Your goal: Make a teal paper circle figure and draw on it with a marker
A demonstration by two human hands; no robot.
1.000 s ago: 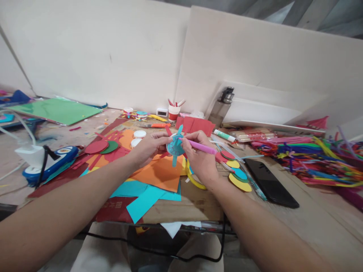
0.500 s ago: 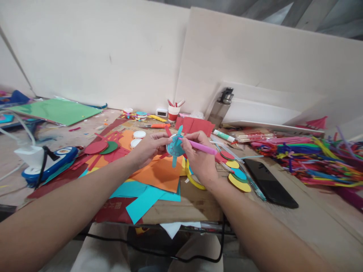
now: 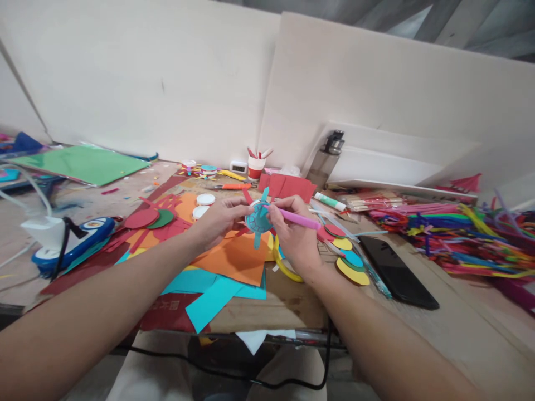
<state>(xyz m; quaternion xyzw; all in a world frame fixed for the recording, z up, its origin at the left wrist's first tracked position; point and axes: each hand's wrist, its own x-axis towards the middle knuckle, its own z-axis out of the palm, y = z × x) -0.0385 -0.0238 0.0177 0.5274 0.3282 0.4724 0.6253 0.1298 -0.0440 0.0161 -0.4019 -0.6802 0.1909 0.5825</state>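
Between my hands is a small round paper turtle, its blue top marked with dark shell lines and blue and red strips sticking out around it. My left hand is closed on its left edge. In my right hand is a pink pen, its tip end at the upper right of the blue disc; the fingers hide the exact tip. Orange paper and blue paper strips lie beneath my hands. A yellow ring-shaped thing sits under my right wrist.
To the right lie a black phone, colored paper discs and bundled pipe cleaners. A bottle, a cup of pens and an orange cutter stand or lie behind. A blue device with a white plug is at left.
Both hands hold nearly the same place. The pink pen has shifted very slightly over the turtle's blue top; nothing was let go.
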